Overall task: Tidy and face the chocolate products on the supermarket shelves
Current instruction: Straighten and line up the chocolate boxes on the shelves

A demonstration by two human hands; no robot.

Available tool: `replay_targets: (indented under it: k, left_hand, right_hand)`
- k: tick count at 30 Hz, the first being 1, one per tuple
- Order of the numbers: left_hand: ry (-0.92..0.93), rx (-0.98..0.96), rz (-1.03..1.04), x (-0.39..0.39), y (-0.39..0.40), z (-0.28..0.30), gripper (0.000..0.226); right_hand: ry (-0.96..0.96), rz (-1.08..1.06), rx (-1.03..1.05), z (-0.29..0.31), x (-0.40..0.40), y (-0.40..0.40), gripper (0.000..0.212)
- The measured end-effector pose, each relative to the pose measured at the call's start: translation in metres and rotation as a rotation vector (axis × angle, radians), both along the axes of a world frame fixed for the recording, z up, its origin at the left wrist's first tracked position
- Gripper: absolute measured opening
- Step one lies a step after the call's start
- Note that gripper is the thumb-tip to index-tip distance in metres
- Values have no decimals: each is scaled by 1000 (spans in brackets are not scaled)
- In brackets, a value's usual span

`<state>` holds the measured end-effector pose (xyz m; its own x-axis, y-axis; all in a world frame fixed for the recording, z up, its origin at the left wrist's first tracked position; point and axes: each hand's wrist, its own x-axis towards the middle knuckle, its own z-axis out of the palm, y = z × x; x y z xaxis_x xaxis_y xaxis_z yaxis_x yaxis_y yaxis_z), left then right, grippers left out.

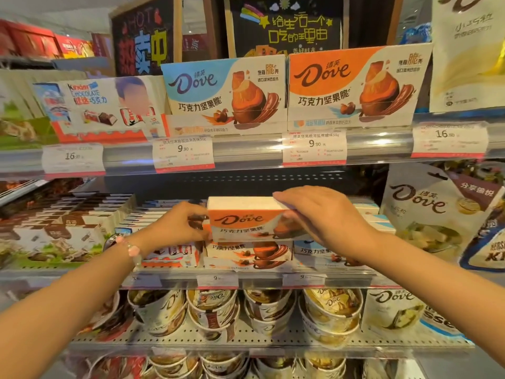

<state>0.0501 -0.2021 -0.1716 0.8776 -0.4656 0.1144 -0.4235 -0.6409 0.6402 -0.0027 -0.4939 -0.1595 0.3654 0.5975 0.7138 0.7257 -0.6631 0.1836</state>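
An orange-and-white Dove chocolate box [246, 218] is held at the middle shelf, just above another orange Dove display box [247, 254] that stands at the shelf's front. My left hand [177, 224] grips the held box's left end. My right hand [319, 214] lies over its top right corner, fingers wrapped around that end. To the right of the lower orange box sits a blue Dove box [317, 253], partly hidden by my right arm. A Kinder chocolate pack [175, 255] stands to the left, under my left wrist.
The upper shelf carries a Kinder carton [95, 105], a blue Dove carton [224, 88] and an orange Dove carton [352, 83]. White Dove bags [426, 212] hang at right. Brown-and-white chocolate boxes [62, 231] fill the left. Dove tubs [330, 310] line the lower shelf.
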Motion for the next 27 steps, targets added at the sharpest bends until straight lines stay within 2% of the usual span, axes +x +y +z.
replay_targets:
  k: [6, 9, 11, 13, 18, 21, 25, 27]
  left_hand:
    - [54, 141, -119, 2, 16, 8, 51]
    - [77, 109, -137, 0, 18, 8, 71]
    - [16, 58, -85, -3, 15, 3, 86]
    - [-83, 8, -46, -7, 12, -4, 89]
    - [-139, 73, -80, -7, 17, -12, 72]
    - [-244, 165, -59, -5, 19, -17, 62]
    - [-368, 182, -53, -5, 10, -23, 59]
    - [-432, 288, -39, -4, 6, -29, 57]
  right_hand:
    - [203, -38, -72, -9, 22, 21, 40]
    - [218, -67, -80, -13, 27, 30, 43]
    - [237, -64, -62, -14, 29, 37, 44]
    - [251, -52, -71, -13, 30, 42, 44]
    - [288, -41, -100, -14, 29, 50, 41]
    - [265, -58, -141, -20, 28, 50, 40]
    - [250, -86, -145, -38, 30, 37, 35]
    - [255, -40, -186, -46, 33, 30, 29]
